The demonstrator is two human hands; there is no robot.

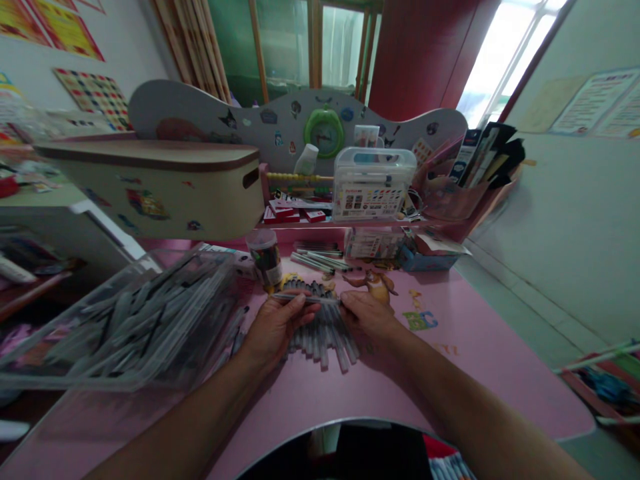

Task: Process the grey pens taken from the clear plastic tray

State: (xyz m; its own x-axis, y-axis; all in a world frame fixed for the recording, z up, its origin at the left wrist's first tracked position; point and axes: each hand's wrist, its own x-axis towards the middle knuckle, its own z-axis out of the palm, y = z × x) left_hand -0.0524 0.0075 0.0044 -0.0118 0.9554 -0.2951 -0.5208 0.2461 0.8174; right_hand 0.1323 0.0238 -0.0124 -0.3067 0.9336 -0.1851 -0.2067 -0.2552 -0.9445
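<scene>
My left hand (280, 323) pinches one end of a slim clear pen (320, 301) between thumb and fingers. Closed on its other end is my right hand (367, 315), so the pen lies level between both hands. Beneath it, a row of clear pens with grey-black caps (320, 337) is fanned out on the pink desk (400, 393), caps away from me. To the left, a clear plastic bin (135, 383) holds many more such pens. A few loose pens (235, 330) lie between the bin and my left hand.
Behind my hands stand a round tub (265, 257), a bundle of pens (320, 260), a clear pack (374, 243) and a blue box (430, 257). On the shelf above sit a lidded storage box (190, 200), a clear carry case (373, 187) and a green clock (324, 132).
</scene>
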